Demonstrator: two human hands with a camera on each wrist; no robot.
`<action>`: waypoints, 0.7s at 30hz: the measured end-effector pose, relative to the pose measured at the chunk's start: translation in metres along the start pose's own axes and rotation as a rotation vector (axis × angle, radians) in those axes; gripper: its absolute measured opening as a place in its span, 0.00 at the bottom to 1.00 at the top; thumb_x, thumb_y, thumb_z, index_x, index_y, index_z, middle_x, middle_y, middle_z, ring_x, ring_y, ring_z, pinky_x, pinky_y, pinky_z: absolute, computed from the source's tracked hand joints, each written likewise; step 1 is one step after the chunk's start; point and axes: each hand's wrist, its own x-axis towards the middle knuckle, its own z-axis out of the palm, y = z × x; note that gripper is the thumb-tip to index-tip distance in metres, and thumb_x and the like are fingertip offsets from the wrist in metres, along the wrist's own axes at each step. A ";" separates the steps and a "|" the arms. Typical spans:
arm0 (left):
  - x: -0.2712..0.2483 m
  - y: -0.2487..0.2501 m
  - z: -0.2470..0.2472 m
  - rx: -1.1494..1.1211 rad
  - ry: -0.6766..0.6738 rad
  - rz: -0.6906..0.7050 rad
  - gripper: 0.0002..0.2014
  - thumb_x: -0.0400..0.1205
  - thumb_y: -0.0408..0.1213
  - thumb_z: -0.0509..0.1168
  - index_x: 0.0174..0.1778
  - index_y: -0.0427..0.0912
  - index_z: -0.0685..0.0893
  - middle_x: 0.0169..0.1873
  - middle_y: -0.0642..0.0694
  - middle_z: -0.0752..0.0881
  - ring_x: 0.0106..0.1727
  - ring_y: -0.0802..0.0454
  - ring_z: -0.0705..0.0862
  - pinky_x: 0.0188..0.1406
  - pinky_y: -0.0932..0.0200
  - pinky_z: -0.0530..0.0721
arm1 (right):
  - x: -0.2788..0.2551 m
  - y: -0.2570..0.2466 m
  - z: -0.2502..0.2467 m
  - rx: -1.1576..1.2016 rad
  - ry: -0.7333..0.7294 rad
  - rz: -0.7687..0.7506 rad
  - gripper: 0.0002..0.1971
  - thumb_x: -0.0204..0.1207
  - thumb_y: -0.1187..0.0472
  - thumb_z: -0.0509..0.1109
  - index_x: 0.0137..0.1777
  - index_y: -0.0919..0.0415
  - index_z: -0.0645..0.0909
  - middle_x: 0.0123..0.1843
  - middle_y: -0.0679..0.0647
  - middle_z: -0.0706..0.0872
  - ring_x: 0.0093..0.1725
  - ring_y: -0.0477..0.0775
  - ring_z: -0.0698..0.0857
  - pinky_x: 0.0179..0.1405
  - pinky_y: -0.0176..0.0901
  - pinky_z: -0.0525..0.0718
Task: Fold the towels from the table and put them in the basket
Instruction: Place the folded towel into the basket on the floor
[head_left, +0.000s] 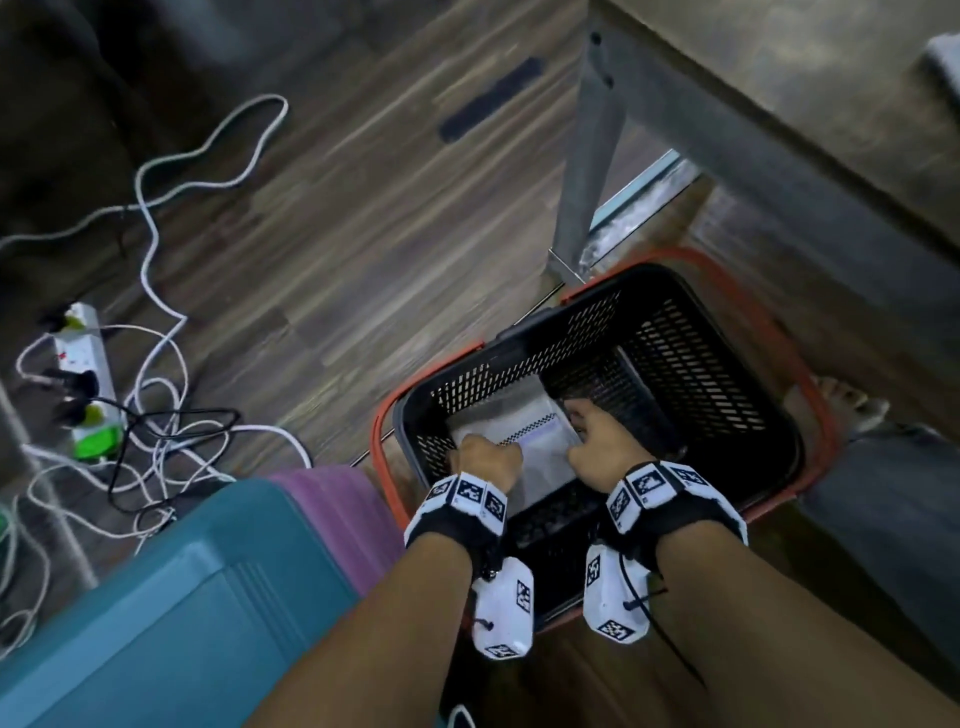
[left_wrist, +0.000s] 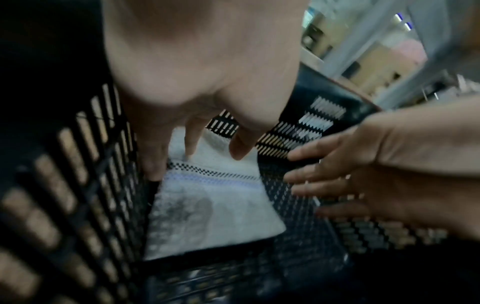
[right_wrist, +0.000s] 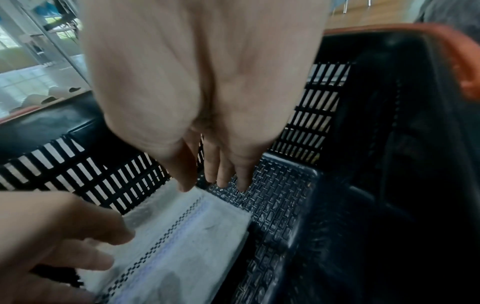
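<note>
A folded white towel (head_left: 524, 441) with a checked black and blue band lies flat in the near left corner of the black basket (head_left: 691, 364), which has red handles and stands on the floor. My left hand (head_left: 485, 457) points down at the towel's left edge, its fingertips (left_wrist: 155, 172) touching the cloth beside the basket wall (left_wrist: 78, 164), thumb apart. My right hand (head_left: 592, 431) hovers at the towel's right side with straight fingers (right_wrist: 241, 183) over the basket floor (right_wrist: 280, 205). Neither hand grips the towel (left_wrist: 213, 205) (right_wrist: 182, 236).
A grey metal table leg (head_left: 587, 171) and the table top (head_left: 779, 104) stand just beyond the basket. A power strip (head_left: 83, 374) with tangled cables lies on the wooden floor at left. A teal box (head_left: 182, 597) and a purple mat (head_left: 343, 514) sit near left. A bare foot (head_left: 836, 405) is at right.
</note>
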 end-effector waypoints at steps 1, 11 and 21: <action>0.002 0.000 0.002 0.028 0.009 0.011 0.24 0.82 0.45 0.65 0.67 0.30 0.79 0.69 0.30 0.78 0.64 0.35 0.82 0.51 0.59 0.76 | 0.002 0.002 0.001 -0.005 0.001 0.011 0.32 0.79 0.74 0.63 0.84 0.58 0.66 0.79 0.62 0.76 0.77 0.64 0.76 0.75 0.57 0.77; 0.013 0.007 0.004 0.152 -0.068 0.009 0.24 0.81 0.46 0.63 0.66 0.31 0.82 0.66 0.33 0.82 0.62 0.37 0.84 0.52 0.52 0.82 | 0.008 0.010 0.010 0.018 -0.022 0.064 0.28 0.84 0.72 0.60 0.83 0.59 0.68 0.80 0.63 0.74 0.77 0.63 0.76 0.76 0.52 0.76; -0.029 0.037 -0.034 -0.006 -0.052 0.231 0.13 0.83 0.43 0.64 0.49 0.36 0.84 0.50 0.37 0.84 0.44 0.42 0.84 0.45 0.52 0.83 | -0.031 -0.017 -0.030 0.047 0.100 -0.092 0.15 0.85 0.61 0.66 0.70 0.61 0.80 0.67 0.61 0.85 0.64 0.61 0.83 0.65 0.49 0.81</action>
